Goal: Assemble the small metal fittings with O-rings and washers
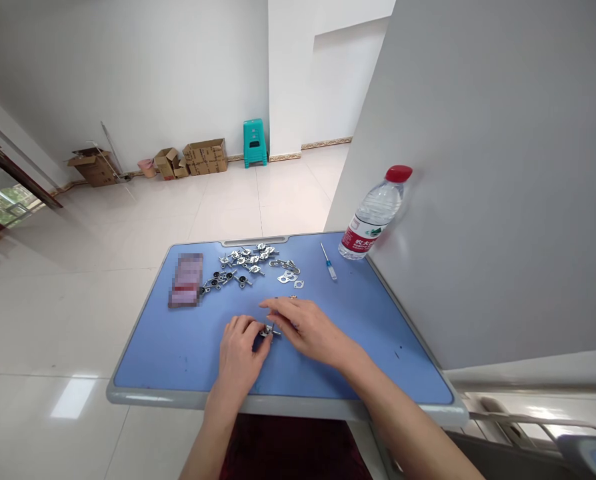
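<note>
My left hand [241, 351] is curled around a small silver metal fitting [269, 331] on the blue desktop [151, 353]. My right hand [303, 327] lies just beside it, with its fingers reaching over the fitting's right end, and I cannot tell whether they grip it. Part of the fitting is hidden by my fingers. Farther off lie a cluster of similar silver fittings [245, 259], several darker fittings [223, 280] and a few flat metal plates [285, 273]. A small blue-handled screwdriver [329, 262] lies to their right.
A water bottle with a red cap [371, 215] stands at the desk's far right corner, next to a grey wall [493, 167]. A blurred packet [185, 280] lies at the left. The tiled floor surrounds the desk, with cardboard boxes [205, 157] and a teal stool [255, 142] beyond.
</note>
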Motion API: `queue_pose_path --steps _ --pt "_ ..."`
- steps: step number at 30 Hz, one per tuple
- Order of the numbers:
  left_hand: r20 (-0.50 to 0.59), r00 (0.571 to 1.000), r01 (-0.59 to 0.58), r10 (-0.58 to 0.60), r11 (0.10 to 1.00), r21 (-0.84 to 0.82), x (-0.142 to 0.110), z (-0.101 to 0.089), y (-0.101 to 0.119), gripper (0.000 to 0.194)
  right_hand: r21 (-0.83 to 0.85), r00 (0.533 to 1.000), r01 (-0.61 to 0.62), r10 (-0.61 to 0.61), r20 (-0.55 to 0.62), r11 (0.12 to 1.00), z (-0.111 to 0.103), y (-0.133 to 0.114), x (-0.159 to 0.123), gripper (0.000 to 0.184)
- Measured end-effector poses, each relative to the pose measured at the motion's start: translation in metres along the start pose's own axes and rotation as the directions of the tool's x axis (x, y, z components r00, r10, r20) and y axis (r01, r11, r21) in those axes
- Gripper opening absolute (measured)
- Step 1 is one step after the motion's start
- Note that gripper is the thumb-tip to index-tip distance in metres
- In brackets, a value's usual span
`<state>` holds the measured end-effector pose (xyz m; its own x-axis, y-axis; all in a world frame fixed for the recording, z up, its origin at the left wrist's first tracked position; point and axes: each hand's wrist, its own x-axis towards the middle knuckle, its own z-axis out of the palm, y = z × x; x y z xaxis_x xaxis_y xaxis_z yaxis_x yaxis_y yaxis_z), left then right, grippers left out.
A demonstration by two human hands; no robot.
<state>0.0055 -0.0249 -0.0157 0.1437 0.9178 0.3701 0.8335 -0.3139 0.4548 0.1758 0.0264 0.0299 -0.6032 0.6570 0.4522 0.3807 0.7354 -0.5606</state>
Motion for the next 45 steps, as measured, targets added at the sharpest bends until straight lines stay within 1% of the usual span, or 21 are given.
queue_pose_path --steps 3,12,17,20,22,24,26,28,30,32,34,36,38,40,42,45 --pt "0.017 1.000 0.014 -0.014 1.000 0.008 0.001 0.000 0.001 0.003 0.005 0.999 0.007 -0.007 -0.045 1.000 0.005 0.002 0.001 0.019" --pt "0.017 0.997 0.071 -0.072 0.997 0.032 0.002 0.003 -0.002 0.007 -0.005 0.998 0.030 -0.031 -0.063 1.000 0.011 0.001 0.002 0.022" --pt "0.043 0.996 0.077 -0.078 0.997 0.014 0.002 0.001 -0.001 0.003 0.029 0.999 -0.039 0.040 -0.032 0.999 0.007 0.000 0.001 0.019" --pt "0.039 0.997 0.070 -0.070 0.998 -0.001 0.002 0.000 0.000 0.003 0.030 0.999 -0.036 0.035 0.016 0.999 0.003 -0.003 0.001 0.023" --pt "0.034 0.997 0.069 -0.069 0.998 -0.006 0.002 0.000 0.000 0.004 0.026 0.999 -0.021 0.020 0.025 0.999 0.002 -0.003 0.002 0.025" --pt "0.032 0.997 0.070 -0.070 0.998 0.000 0.002 0.001 0.000 0.005 0.020 1.000 -0.001 0.001 -0.006 1.000 0.005 -0.001 0.002 0.026" --pt "0.031 0.997 0.069 -0.069 0.998 0.005 0.002 0.001 0.000 0.005 -0.023 0.997 0.008 -0.010 -0.072 1.000 0.011 0.004 0.001 0.023" --pt "0.030 0.997 0.067 -0.067 0.998 0.001 0.001 0.001 0.000 0.005 -0.112 0.988 -0.020 0.003 -0.151 0.994 0.017 0.010 0.001 0.022" --pt "0.026 0.997 0.066 -0.066 0.998 -0.004 0.001 0.001 0.000 0.006 -0.173 0.980 -0.057 0.022 -0.199 0.983 0.021 0.012 0.000 0.025" --pt "0.018 0.998 0.063 -0.063 0.998 -0.002 0.001 0.001 0.000 0.007 -0.184 0.983 -0.068 0.034 -0.179 0.981 0.020 0.011 0.000 0.023" --pt "0.012 0.998 0.059 -0.059 0.998 0.002 0.001 0.001 0.000 0.007 -0.169 0.993 -0.065 0.047 -0.107 0.983 0.015 0.006 0.001 0.020" --pt "0.010 0.998 0.061 -0.061 0.998 0.001 0.002 0.000 0.001 0.007 -0.160 0.997 -0.072 0.066 -0.045 0.984 0.009 0.001 0.002 0.023" --pt "0.011 0.998 0.070 -0.069 0.998 -0.011 0.002 -0.001 0.001 0.006 -0.104 0.998 -0.054 0.052 -0.025 0.993 0.005 -0.002 0.003 0.025" --pt "0.012 0.997 0.082 -0.081 0.996 -0.037 0.003 -0.002 0.002 0.006 -0.025 0.998 -0.027 0.025 -0.051 0.999 0.006 -0.001 0.003 0.026" --pt "0.015 0.995 0.098 -0.097 0.992 -0.077 0.003 -0.003 0.001 0.006 0.031 0.993 -0.014 0.017 -0.114 0.999 0.008 0.002 0.002 0.023" --pt "0.021 0.993 0.122 -0.120 0.985 -0.124 0.004 -0.004 0.000 0.006 0.042 0.971 -0.064 0.072 -0.227 0.997 0.008 0.006 0.002 0.021"
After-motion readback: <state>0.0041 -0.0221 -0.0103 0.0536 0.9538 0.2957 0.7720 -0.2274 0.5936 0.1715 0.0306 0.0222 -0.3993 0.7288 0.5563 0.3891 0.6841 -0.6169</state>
